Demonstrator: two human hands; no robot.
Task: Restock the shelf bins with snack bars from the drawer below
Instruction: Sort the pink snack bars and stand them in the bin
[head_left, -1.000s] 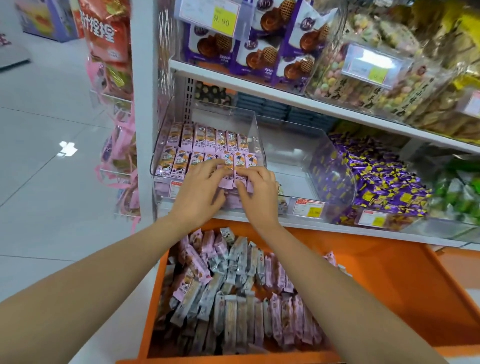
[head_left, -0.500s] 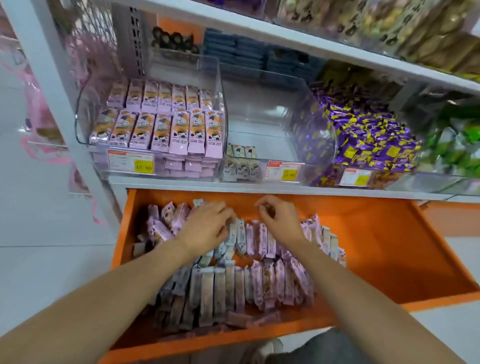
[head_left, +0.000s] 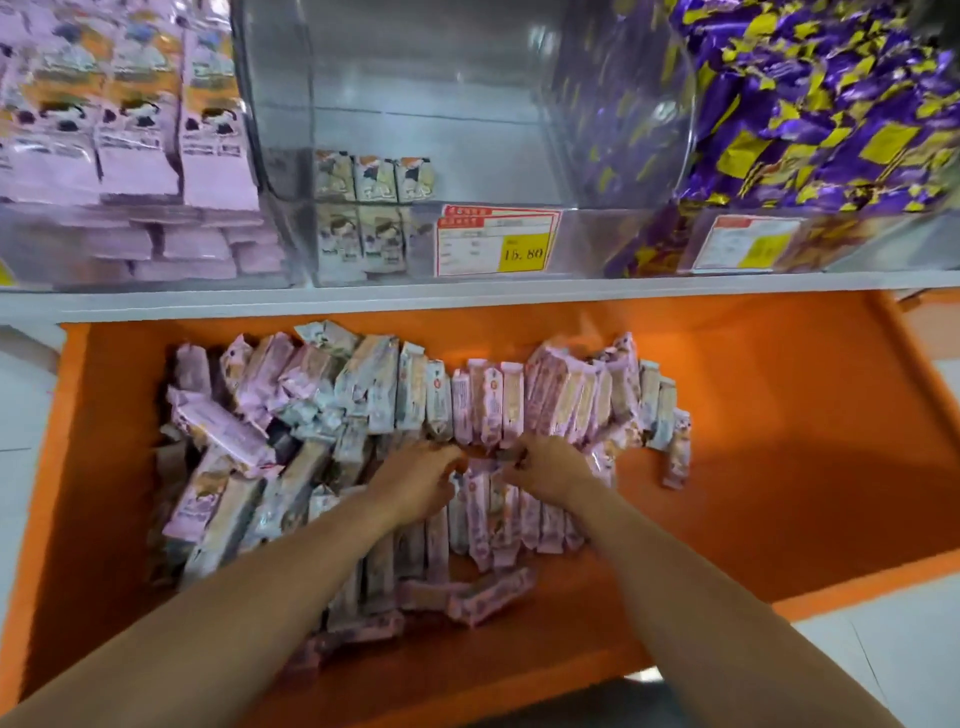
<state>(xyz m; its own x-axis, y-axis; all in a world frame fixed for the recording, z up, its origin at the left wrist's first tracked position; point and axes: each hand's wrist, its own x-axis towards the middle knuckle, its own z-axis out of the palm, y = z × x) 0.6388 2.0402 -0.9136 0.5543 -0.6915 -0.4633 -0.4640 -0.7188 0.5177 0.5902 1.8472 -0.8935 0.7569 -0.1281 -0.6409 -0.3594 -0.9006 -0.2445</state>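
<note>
An open orange drawer (head_left: 779, 467) below the shelf holds a heap of pink and pale grey wrapped snack bars (head_left: 395, 400). Both my hands are down in the heap, side by side. My left hand (head_left: 415, 486) has its fingers curled into a row of pink bars (head_left: 488, 514). My right hand (head_left: 550, 467) curls its fingers onto the same row from the right. Above, the left clear shelf bin (head_left: 130, 249) is full of pink bars. The middle clear bin (head_left: 441, 130) holds only a few grey bars (head_left: 374, 208) at its front.
A third bin (head_left: 810, 119) on the right is heaped with purple and yellow wrapped sweets. Price labels (head_left: 496, 241) hang on the bin fronts. The white shelf edge (head_left: 467, 296) runs just above the drawer. Pale floor tiles show at both sides.
My hands left the pink bars in the left bin, dropped into the drawer and moved nearer me onto a row of bars. The camera tilted down and came closer.
</note>
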